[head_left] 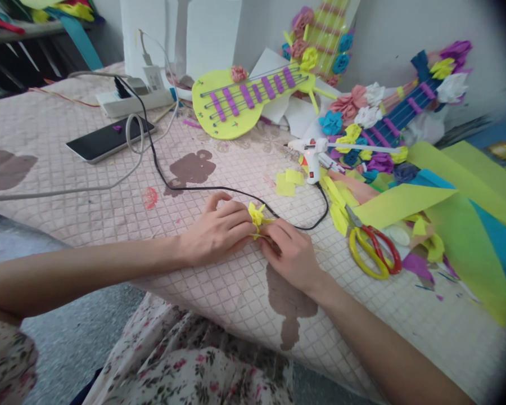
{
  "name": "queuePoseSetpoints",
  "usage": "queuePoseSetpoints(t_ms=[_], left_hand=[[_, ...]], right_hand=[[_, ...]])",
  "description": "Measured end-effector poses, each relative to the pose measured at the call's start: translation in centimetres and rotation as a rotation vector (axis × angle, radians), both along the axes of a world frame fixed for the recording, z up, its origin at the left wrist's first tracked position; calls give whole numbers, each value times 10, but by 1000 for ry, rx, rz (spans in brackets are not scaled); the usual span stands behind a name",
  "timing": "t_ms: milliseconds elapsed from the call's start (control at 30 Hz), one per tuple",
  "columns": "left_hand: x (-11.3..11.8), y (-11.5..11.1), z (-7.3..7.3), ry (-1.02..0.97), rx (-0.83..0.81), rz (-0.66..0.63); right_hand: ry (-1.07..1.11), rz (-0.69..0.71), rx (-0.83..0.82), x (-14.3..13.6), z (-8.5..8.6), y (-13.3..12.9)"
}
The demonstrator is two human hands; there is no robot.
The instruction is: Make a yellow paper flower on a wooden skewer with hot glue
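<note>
A small yellow paper flower [257,215] is between my two hands, just above the quilted tablecloth [219,281]. From the left, my left hand [221,228] pinches its side and base. My right hand [290,250] has its fingers curled round the flower's lower right side, where a thin pale strand sticks out. The fingertips of both hands nearly meet, and they partly hide the flower's base. A black cable [219,188] runs just behind the hands.
Red-and-yellow scissors [375,250] and a white glue gun [312,160] lie to the right, beside yellow, green and blue paper sheets [405,205]. Behind are a yellow paper guitar [230,107], a blue one [388,126], a phone [105,140] and a power strip [135,101].
</note>
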State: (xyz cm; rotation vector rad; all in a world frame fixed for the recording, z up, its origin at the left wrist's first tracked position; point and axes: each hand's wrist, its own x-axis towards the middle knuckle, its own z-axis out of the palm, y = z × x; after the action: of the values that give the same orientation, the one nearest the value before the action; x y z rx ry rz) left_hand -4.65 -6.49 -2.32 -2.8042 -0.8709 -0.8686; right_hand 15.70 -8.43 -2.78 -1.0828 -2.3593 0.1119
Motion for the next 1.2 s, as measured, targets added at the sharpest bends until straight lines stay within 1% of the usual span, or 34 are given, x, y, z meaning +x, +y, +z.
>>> queuePoseSetpoints(t_ms=[200,467,800,1033,1200], left_hand=[[0,1,1,10,27,-5],[-1,0,0,-1,11,10],[-1,-3,2,-1,-76,31],[-1,-4,2,37,-119,31],[-1,-4,1,22,-137,41]], right_hand=[[-7,8,-5,0,0,-1],[-19,9,17,0,1,0],[-49,35,42,1,2,-1],[-75,23,0,2,0,-3],[-62,4,-54,2,0,-3]])
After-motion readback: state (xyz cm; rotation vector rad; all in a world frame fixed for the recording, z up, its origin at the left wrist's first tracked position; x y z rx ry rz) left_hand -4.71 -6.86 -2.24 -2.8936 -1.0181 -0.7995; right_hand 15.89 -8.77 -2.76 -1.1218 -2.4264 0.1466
